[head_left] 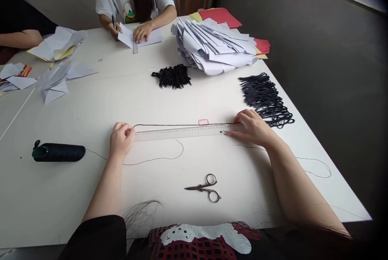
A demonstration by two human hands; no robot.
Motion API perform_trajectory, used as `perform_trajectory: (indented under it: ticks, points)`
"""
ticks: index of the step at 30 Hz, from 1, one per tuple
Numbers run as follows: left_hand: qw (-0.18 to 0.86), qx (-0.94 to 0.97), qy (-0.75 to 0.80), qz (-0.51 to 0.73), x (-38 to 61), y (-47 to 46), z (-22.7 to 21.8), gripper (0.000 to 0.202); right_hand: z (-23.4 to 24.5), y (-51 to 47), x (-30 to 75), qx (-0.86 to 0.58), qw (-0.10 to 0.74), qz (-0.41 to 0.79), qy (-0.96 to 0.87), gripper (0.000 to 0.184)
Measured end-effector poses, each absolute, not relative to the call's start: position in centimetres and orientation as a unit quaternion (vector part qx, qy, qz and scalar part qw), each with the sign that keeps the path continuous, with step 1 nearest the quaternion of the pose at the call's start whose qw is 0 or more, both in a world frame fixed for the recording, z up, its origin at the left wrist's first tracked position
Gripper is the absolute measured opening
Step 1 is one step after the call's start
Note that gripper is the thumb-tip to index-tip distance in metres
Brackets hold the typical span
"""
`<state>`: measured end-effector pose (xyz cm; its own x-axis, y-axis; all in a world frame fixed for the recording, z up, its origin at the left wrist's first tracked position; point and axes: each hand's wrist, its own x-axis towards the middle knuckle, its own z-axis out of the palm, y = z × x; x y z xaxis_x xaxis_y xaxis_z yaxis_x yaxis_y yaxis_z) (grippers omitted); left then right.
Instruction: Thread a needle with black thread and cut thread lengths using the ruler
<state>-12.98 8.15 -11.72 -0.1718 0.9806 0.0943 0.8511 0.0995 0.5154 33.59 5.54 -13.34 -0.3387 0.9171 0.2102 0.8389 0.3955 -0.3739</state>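
My left hand (121, 139) is curled into a pinch on a thin dark thread (163, 125) at the left end of a long ruler (188, 132). The thread runs along the ruler's far edge to my right hand (253, 127), whose fingers grip the ruler's right end. A looser length of thread (154, 159) curves across the table below the ruler, and its left part leads towards a black thread spool (59, 152). Small steel scissors (206, 187) lie nearer me, between my forearms. A small red outlined rectangle (203, 122) sits just beyond the ruler.
A black looped-cord bundle (172, 76) and a larger one (263, 100) lie beyond the ruler, near a tall stack of folded white paper (214, 44). Across the white table (91, 102), a person's hands (130, 32) work with a pen and ruler. Loose papers lie at left.
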Motion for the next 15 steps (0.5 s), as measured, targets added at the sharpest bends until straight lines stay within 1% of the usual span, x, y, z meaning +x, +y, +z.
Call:
perform_trajectory:
  ticks: [2, 6, 15]
  points:
    - [0.137, 0.613, 0.755, 0.191, -13.3, 8.1, -11.2, 0.017, -13.5, 5.6, 33.7, -0.537, 0.197, 0.089, -0.816, 0.047]
    - [0.143, 0.596, 0.777, 0.143, -13.8, 7.8, -10.3, 0.017, -13.8, 5.7, 33.8, -0.531, 0.198, 0.081, -0.82, 0.047]
    - [0.13, 0.567, 0.809, 0.079, -13.7, 7.5, -9.6, 0.019, -13.7, 5.7, 33.8, -0.532, 0.201, 0.087, -0.818, 0.048]
